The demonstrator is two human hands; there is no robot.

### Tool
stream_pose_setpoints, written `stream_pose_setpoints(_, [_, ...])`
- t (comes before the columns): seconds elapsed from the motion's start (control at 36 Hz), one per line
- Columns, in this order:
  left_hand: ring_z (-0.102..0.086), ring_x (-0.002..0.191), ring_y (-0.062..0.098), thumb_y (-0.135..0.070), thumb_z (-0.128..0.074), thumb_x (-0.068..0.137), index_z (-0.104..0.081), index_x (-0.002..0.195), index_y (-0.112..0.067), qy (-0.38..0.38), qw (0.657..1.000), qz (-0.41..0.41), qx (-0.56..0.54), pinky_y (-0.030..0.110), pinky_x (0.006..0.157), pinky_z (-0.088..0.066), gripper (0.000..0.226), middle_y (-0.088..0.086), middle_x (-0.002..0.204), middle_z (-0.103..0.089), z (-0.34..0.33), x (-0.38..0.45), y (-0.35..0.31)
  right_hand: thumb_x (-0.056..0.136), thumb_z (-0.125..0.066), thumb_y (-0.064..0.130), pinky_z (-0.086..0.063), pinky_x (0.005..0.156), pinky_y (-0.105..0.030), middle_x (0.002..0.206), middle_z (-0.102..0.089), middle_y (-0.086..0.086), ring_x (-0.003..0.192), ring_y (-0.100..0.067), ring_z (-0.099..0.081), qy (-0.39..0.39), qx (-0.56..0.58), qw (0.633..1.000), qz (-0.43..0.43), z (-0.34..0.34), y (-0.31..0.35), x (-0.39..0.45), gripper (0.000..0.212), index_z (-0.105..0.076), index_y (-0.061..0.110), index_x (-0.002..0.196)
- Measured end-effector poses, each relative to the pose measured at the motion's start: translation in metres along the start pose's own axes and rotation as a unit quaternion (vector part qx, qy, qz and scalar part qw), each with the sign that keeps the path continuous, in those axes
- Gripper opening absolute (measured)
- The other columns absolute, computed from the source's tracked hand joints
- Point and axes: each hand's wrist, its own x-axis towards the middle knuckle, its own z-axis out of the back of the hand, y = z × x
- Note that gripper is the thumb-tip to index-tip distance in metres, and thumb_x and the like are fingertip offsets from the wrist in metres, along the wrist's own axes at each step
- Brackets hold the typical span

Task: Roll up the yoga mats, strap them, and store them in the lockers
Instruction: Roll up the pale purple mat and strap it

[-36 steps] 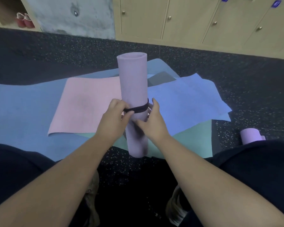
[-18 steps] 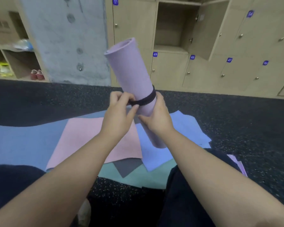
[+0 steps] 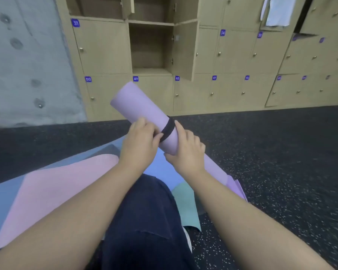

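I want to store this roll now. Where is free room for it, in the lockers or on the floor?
The open locker above door 49 shows no contents. The dark floor between the lockers and the right hand is bare. Left of the roll, flat mats overlap and crowd the floor.

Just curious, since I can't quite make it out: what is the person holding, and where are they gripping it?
A rolled purple mat. The left hand pinches its black strap; the right hand grips the roll just below the strap.
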Motion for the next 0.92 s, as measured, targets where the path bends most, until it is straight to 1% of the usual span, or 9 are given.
stream_pose_setpoints(0.14, [-0.051,0.080,0.026,-0.018,-0.051,0.098,-0.054,0.087,-0.006,0.056,0.995,0.041,-0.076,0.040,0.075,-0.044,0.017,0.004,0.099,-0.042,-0.045,-0.008,-0.023,0.078,-0.070,0.043,-0.033,0.093,-0.035,0.135,-0.044,0.007,0.119,-0.021,-0.043,0.015,-0.028,0.998,-0.060,-0.007,-0.049,-0.027,0.093,-0.015,0.030,0.151])
stream_pose_setpoints(0.28, [-0.050,0.077,0.026,-0.020,-0.051,0.098,-0.049,0.083,-0.012,0.127,0.989,0.043,-0.068,0.045,0.071,-0.045,0.017,0.006,0.100,-0.045,-0.090,-0.026,-0.035,0.076,-0.066,0.045,-0.038,0.093,-0.038,0.133,-0.046,0.007,0.117,-0.024,-0.047,0.043,-0.057,0.990,-0.118,-0.024,-0.095,-0.056,0.087,-0.019,0.032,0.149])
stream_pose_setpoints(0.36, [-0.054,0.088,0.024,-0.021,-0.054,0.096,-0.055,0.095,-0.011,0.190,0.979,0.021,-0.074,0.044,0.075,-0.047,0.010,0.005,0.107,-0.049,-0.117,-0.042,-0.031,0.076,-0.067,0.047,-0.040,0.095,-0.040,0.133,-0.046,0.007,0.119,-0.023,-0.046,0.076,-0.058,0.981,-0.168,-0.042,-0.124,-0.076,0.088,-0.018,0.033,0.147])
stream_pose_setpoints(0.44, [-0.053,0.109,0.021,-0.022,-0.058,0.094,-0.056,0.121,-0.014,0.270,0.960,-0.006,-0.076,0.042,0.088,-0.046,0.028,0.002,0.124,-0.047,-0.143,-0.062,-0.018,0.076,-0.066,0.050,-0.039,0.097,-0.041,0.133,-0.047,0.006,0.121,-0.023,-0.045,0.092,-0.062,0.968,-0.226,-0.059,-0.150,-0.097,0.087,-0.019,0.034,0.147])
stream_pose_setpoints(0.5, [-0.050,0.116,0.021,-0.023,-0.057,0.094,-0.053,0.129,-0.016,0.324,0.944,-0.024,-0.058,0.041,0.095,-0.043,0.036,0.001,0.131,-0.044,-0.157,-0.074,-0.007,0.075,-0.067,0.051,-0.039,0.097,-0.041,0.133,-0.047,0.004,0.122,-0.024,-0.045,0.110,-0.069,0.957,-0.260,-0.069,-0.165,-0.110,0.088,-0.020,0.033,0.147])
stream_pose_setpoints(0.58, [-0.048,0.119,0.021,-0.024,-0.057,0.094,-0.053,0.129,-0.017,0.393,0.918,-0.042,-0.026,0.039,0.098,-0.040,0.036,0.000,0.132,-0.043,-0.172,-0.085,0.007,0.075,-0.069,0.049,-0.039,0.095,-0.042,0.133,-0.042,-0.001,0.120,-0.027,-0.046,0.132,-0.068,0.943,-0.298,-0.083,-0.185,-0.124,0.087,-0.022,0.031,0.146])
stream_pose_setpoints(0.69, [-0.045,0.119,0.016,-0.027,-0.054,0.096,-0.055,0.126,-0.022,0.461,0.887,-0.024,-0.016,0.032,0.101,-0.037,0.030,-0.004,0.128,-0.044,-0.185,-0.095,0.017,0.076,-0.069,0.047,-0.039,0.093,-0.042,0.131,-0.037,-0.006,0.116,-0.030,-0.049,0.157,-0.062,0.923,-0.345,-0.099,-0.206,-0.135,0.085,-0.024,0.026,0.146])
stream_pose_setpoints(0.78, [-0.043,0.119,0.013,-0.028,-0.053,0.097,-0.054,0.126,-0.024,0.491,0.871,-0.014,-0.018,0.027,0.099,-0.034,0.030,-0.006,0.127,-0.043,-0.196,-0.098,0.019,0.078,-0.068,0.045,-0.039,0.094,-0.043,0.132,-0.038,-0.008,0.117,-0.032,-0.050,0.184,-0.059,0.910,-0.368,-0.111,-0.223,-0.137,0.087,-0.021,0.020,0.147])
stream_pose_setpoints(0.92, [-0.043,0.123,0.012,-0.029,-0.051,0.097,-0.050,0.130,-0.025,0.519,0.854,-0.004,-0.032,0.028,0.103,-0.033,0.033,-0.007,0.133,-0.042,-0.213,-0.093,0.009,0.078,-0.071,0.042,-0.041,0.094,-0.044,0.131,-0.040,-0.009,0.116,-0.034,-0.050,0.215,-0.052,0.880,-0.419,-0.133,-0.254,-0.137,0.082,-0.025,0.014,0.140])
